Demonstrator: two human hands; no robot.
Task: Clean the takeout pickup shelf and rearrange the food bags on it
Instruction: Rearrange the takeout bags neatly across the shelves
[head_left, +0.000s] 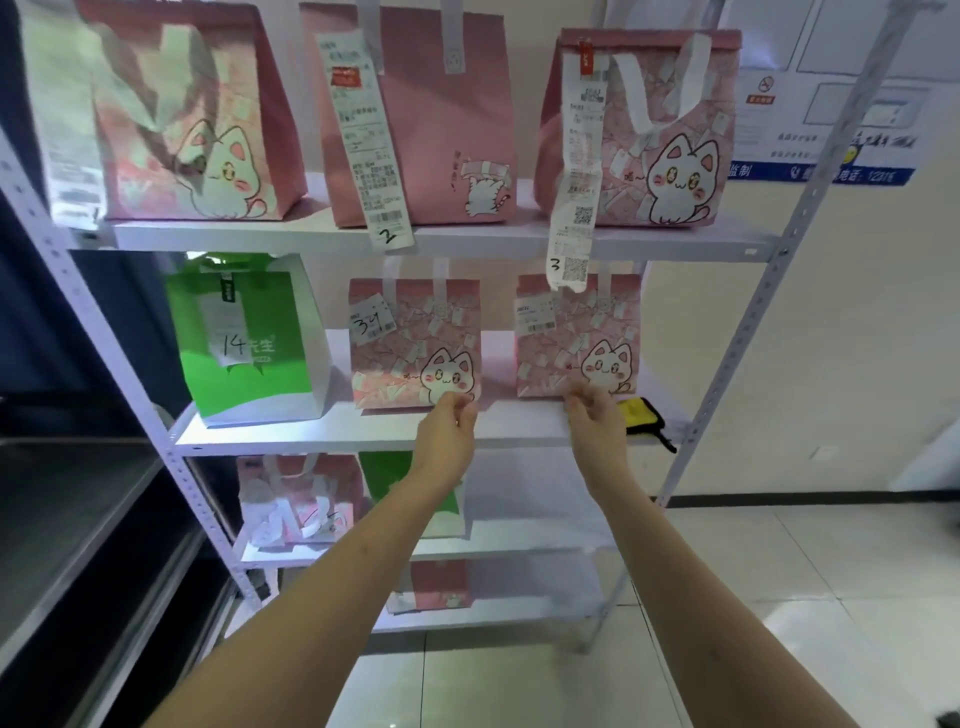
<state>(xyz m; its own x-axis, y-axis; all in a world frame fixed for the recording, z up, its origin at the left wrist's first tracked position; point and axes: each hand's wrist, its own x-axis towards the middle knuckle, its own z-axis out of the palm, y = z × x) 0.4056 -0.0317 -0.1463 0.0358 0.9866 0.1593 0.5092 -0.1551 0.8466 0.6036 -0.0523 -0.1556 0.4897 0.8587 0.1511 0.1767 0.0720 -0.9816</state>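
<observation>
Matt painted metal shelf (322, 431); glossy bags (415, 343); paper receipts (363, 130).

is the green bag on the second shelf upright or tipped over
Upright. The green bag stands on its base on the second shelf, label facing out, top edge uppermost.
</observation>
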